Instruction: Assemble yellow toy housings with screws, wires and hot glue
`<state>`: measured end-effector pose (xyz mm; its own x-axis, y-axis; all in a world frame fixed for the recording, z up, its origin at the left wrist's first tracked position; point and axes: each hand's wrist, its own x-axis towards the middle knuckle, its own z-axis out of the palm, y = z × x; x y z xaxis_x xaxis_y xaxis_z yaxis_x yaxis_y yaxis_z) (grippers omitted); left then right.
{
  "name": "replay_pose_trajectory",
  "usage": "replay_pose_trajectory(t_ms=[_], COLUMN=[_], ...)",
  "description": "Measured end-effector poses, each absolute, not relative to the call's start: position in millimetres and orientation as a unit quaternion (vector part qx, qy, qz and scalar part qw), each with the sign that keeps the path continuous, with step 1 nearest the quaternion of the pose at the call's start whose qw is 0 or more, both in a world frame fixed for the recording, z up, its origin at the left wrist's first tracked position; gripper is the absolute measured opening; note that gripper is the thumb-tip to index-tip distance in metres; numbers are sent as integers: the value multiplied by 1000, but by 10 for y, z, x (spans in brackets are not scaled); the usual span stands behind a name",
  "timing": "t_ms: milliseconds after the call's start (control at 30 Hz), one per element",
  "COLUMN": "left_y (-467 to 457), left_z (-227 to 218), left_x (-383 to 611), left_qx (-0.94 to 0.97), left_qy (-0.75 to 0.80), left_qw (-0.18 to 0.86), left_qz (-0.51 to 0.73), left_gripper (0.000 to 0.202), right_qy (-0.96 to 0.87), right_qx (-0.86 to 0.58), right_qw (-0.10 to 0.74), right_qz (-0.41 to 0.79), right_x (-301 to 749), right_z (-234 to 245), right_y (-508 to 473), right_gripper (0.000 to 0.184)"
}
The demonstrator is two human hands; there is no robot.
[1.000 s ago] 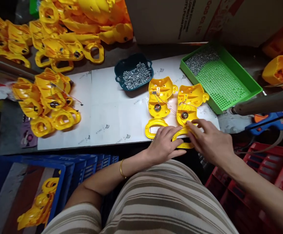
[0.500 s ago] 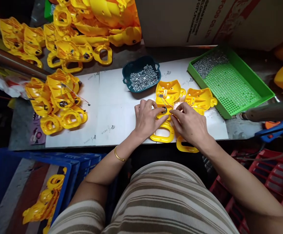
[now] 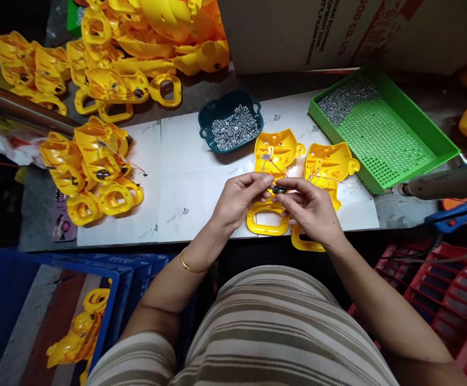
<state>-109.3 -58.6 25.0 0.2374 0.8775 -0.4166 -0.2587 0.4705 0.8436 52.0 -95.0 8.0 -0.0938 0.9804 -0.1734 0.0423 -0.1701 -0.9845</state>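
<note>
From my distant seat, I see two hands meeting over the left shell [image 3: 278,143], with one small black disc [image 3: 279,190] between them. The right hand [image 3: 310,206] is clamped on this disc — thumb below, forefinger above. The left hand [image 3: 238,202] has its thumb and fingers close together at the other edge; whether they pinch the disc or only a wire, I cannot tell. The disc appears held over the lower part of the shell, and thin red wires [image 3: 277,168] show just beyond it. The right shell [image 3: 325,160] lies just beside, on the white sheet [image 3: 193,185] which covers part of the desk [image 3: 398,215]. Near them are the dark bowl [image 3: 214,110] and the green tray [image 3: 398,136], both with small metal pieces.

I judge that the step in hand is adjusting the disc by the fingertips. The next move, in my opinion, calls for light pressure and some slack in the wires — a strong pull could loosen them.
</note>
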Motion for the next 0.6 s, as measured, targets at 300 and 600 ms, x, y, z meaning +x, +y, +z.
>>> replay_pose_trajectory(t_ms=[300,600], left_y=[-642,-666], left_z=[108,116], left_x=[-1120,-1166], left_qx=[392,378], left_qy=[479,510], left_qw=[655,642], left_qz=[434,431], left_gripper=[25,30], right_qy=[-529,-658], right_qx=[-531,-530], right_qw=[431,407], right_qz=[503,348], right_x=[546,523], right_z=[90,45], right_y=[-965,-983], right_gripper=[41,24])
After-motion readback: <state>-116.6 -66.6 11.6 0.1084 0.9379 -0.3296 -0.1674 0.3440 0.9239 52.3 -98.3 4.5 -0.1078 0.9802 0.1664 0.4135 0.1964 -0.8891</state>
